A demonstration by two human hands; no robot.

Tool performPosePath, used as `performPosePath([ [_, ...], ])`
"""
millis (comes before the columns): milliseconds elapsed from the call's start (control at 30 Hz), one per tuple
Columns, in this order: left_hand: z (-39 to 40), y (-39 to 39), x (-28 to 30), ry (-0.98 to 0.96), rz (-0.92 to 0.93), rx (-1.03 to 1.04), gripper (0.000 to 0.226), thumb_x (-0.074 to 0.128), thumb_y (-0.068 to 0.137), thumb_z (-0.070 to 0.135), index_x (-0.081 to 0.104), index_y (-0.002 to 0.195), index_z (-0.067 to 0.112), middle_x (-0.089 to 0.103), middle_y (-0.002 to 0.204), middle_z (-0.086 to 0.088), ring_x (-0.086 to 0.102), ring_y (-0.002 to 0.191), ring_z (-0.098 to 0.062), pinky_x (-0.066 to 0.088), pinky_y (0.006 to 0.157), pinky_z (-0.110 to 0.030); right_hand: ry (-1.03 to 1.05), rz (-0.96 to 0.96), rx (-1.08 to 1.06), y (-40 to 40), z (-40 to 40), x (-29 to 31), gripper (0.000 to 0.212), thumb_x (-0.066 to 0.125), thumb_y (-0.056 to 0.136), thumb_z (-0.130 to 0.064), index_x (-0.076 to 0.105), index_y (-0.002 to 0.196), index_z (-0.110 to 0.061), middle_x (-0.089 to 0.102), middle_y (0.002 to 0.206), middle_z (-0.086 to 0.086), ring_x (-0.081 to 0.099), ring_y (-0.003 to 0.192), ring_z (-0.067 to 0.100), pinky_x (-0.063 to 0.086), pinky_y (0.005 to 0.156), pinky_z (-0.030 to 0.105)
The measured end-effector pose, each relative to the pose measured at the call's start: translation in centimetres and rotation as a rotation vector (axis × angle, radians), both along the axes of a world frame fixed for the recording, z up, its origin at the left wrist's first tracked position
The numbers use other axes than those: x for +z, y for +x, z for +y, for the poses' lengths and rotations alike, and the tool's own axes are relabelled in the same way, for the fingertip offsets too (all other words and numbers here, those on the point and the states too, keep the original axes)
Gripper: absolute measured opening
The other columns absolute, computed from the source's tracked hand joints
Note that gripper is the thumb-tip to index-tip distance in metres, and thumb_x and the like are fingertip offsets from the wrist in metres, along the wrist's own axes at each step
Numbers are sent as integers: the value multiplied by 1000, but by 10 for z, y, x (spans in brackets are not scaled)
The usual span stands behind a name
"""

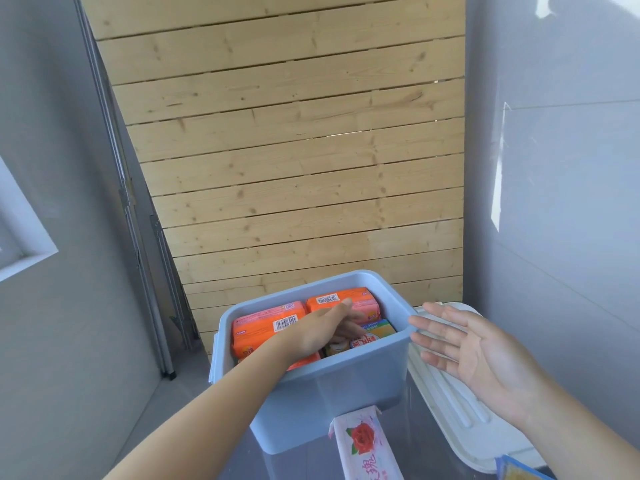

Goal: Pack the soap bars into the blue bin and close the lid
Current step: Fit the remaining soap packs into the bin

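Note:
The blue bin (332,386) stands open in front of me, with several wrapped soap bars inside. Two orange bars (263,323) lie at its back and left. A yellow and white bar (375,332) sits at the right. My left hand (325,329) reaches down into the bin, fingers curled among the bars; I cannot tell whether it grips one. My right hand (471,351) hovers open, palm up, just right of the bin's rim and above the white lid (460,427), which lies flat beside the bin. A pink rose-printed bar (363,445) lies in front of the bin.
A wooden slatted panel (294,150) leans behind the bin. Grey walls stand to the left and right. A blue and yellow package (516,471) shows at the bottom right edge. Folded metal legs (166,306) lean at the left of the panel.

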State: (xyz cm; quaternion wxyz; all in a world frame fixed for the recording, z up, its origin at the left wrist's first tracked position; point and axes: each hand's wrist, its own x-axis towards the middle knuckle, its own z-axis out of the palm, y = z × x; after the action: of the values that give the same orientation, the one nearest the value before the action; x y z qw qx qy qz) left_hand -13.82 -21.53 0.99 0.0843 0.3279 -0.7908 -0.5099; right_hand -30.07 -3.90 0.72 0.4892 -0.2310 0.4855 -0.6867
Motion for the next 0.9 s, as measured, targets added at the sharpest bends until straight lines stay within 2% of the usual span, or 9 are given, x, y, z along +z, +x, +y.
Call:
performPosePath([
  [100, 12, 6, 4, -87, 125, 74, 41, 32, 98, 43, 66, 111, 22, 72, 108, 0, 65, 104, -10, 48, 99, -34, 62, 214, -73, -5, 10, -1, 24, 48, 93, -23, 68, 103, -16, 76, 94, 6, 70, 89, 21, 51, 70, 33],
  [200, 36, 13, 14, -265, 255, 70, 26, 41, 98, 31, 66, 101, 33, 72, 101, 11, 64, 97, 4, 46, 89, -16, 174, 433, -96, -14, 27, -3, 20, 50, 92, -16, 70, 95, -16, 76, 84, 4, 69, 73, 15, 50, 65, 28],
  [267, 61, 15, 16, -362, 332, 52, 24, 46, 97, 20, 67, 98, 32, 70, 98, 16, 62, 94, 10, 42, 82, -6, 255, 512, -20, -18, 38, -7, 20, 51, 92, -16, 71, 93, -17, 75, 83, 3, 69, 68, 13, 51, 64, 26],
  [367, 100, 11, -2, -587, 288, -44, 23, 52, 91, 14, 71, 100, 25, 65, 96, 24, 52, 99, 17, 29, 96, -5, 378, 631, 95, -21, 53, -14, 17, 53, 90, -20, 70, 93, -21, 74, 86, 1, 69, 70, 11, 50, 64, 23],
  [467, 129, 2, -27, -816, 193, -83, 25, 52, 86, 15, 70, 99, 26, 63, 97, 17, 49, 103, 10, 4, 112, -19, 478, 762, 185, -26, 67, -20, 13, 56, 88, -25, 67, 95, -25, 73, 89, -3, 68, 74, 9, 48, 59, 17],
  [567, 153, -13, -47, -698, 180, -210, 24, 53, 87, 26, 69, 104, 28, 67, 108, 12, 52, 110, 1, 18, 113, -30, 582, 837, 248, -32, 80, -27, 11, 55, 87, -28, 65, 93, -27, 71, 89, -5, 66, 74, 8, 47, 53, 13],
  [633, 167, -27, -61, -584, 155, -322, 26, 59, 86, 34, 66, 110, 29, 64, 117, 15, 48, 117, 2, 25, 110, -34, 647, 892, 294, -37, 89, -32, 12, 54, 87, -31, 64, 92, -28, 70, 91, -5, 67, 79, 10, 51, 60, 17],
  [800, 180, -51, -83, -470, -6, -518, 63, 76, 72, 40, 52, 130, 34, 44, 142, 12, 25, 132, 2, 9, 107, -21, 768, 912, 327, -51, 111, -39, 20, 53, 88, -32, 68, 89, -19, 72, 89, 1, 70, 84, 16, 57, 69, 25],
  [900, 181, -58, -88, -543, -43, -566, 74, 80, 68, 38, 46, 134, 33, 48, 135, 8, 33, 128, -5, 16, 106, -25, 826, 936, 394, -56, 117, -39, 26, 54, 87, -31, 71, 86, -11, 74, 92, 6, 70, 90, 20, 57, 81, 33],
])
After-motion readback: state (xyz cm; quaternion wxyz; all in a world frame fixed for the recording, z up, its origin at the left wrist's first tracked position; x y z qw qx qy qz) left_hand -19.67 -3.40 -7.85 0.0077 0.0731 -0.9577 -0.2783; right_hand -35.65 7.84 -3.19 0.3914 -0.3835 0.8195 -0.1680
